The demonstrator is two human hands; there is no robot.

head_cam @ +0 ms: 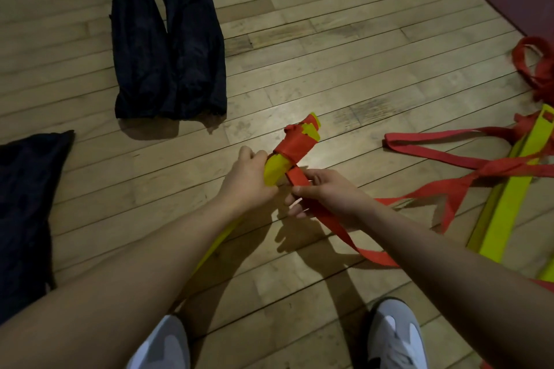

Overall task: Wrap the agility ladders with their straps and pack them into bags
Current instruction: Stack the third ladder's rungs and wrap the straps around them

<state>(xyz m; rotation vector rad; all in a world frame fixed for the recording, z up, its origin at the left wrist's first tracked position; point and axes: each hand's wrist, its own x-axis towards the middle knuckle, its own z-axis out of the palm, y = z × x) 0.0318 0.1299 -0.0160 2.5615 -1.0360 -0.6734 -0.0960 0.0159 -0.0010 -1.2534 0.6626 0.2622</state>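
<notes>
We stand on a wooden floor [344,24] with two dark bags [168,48] lying flat side by side ahead to our left, and a third dark bag [27,210] at the left edge. To our right a second ladder [509,195] lies loose, its yellow slats and red webbing spread untidily across the boards.

The ladder bundle [287,156] we are working on is held up in front of us, above the floor and between our hands. Its long axis runs on a diagonal, the far end pointing up and to the right, away from us, the near end slanting down towards our left side.

We judge the wrapping step to be under way: a few turns of red strap [329,228] already bind the far half of the stack, and a long tail trails to the floor on our right. Our left hand [248,180] is curled round the yellow slats, steadying them. Our right hand [326,192] pinches the strap just beside the bundle.

Next we would probably need to carry the strap around again under tension, working towards the near end, then secure the tail before bagging.
</notes>
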